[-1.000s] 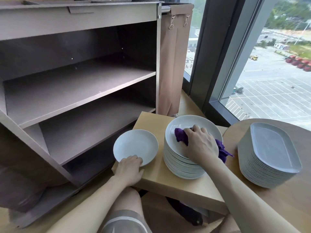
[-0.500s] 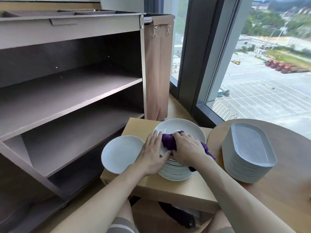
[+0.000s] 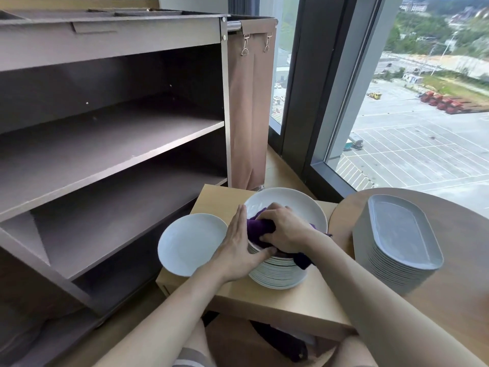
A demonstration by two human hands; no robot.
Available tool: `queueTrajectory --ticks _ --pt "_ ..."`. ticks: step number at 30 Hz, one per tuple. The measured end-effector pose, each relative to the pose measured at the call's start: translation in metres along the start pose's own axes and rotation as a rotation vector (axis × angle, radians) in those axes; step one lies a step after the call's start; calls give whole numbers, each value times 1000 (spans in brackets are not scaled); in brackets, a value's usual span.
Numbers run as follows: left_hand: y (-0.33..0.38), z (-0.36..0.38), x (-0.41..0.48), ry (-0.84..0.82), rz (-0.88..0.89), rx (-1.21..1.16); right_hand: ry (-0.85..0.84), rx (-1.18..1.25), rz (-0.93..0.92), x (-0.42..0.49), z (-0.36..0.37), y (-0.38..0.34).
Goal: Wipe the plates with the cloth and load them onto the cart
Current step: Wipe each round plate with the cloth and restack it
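Over from the lone plate point(image 3: 190, 245) comes the left hand point(image 3: 238, 242), flat-fingered against the stack point(image 3: 277, 274) on the counter point(image 3: 277, 300), while the right hand point(image 3: 285, 229) keeps its grip bunched on the purple cloth point(image 3: 258, 227) atop the top plate point(image 3: 291, 202), so it looks like early days, with no plate on the cart shelves point(image 3: 105, 144) yet.

No text, label, brand or number was readable. Cart point(image 3: 111, 144), round plates point(image 3: 291, 205), oblong plates point(image 3: 397, 234) and cloth point(image 3: 258, 227) all showed plain surfaces. Vehicles and buildings outside the window point(image 3: 410, 144) were too small to read.
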State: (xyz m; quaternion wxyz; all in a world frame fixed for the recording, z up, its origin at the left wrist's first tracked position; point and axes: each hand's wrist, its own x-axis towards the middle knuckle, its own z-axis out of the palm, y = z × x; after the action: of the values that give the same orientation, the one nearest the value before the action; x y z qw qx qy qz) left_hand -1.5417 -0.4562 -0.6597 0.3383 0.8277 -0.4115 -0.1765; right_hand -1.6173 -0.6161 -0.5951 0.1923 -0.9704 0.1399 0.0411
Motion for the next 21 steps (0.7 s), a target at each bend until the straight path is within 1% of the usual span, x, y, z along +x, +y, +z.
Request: queueTrajectory --ticks 3,7,9,11,14,17,21 --pt "5 -2 0 16 24 35 42 9 29 11 2 0" --pt "10 -7 -2 -20 -9 126 129 -16 108 23 3 4" --pt "12 -9 -4 -60 -31 197 194 -64 158 26 4 7" --pt "12 -11 -5 -106 -55 294 224 -147 171 25 4 13" --pt "15 -16 -5 -142 -92 369 224 -263 178 20 -2 23" --pt "18 -17 -6 -144 -98 377 238 -352 196 11 -7 31" --pt "17 -17 -7 -129 -78 321 158 -443 220 -9 -10 29"
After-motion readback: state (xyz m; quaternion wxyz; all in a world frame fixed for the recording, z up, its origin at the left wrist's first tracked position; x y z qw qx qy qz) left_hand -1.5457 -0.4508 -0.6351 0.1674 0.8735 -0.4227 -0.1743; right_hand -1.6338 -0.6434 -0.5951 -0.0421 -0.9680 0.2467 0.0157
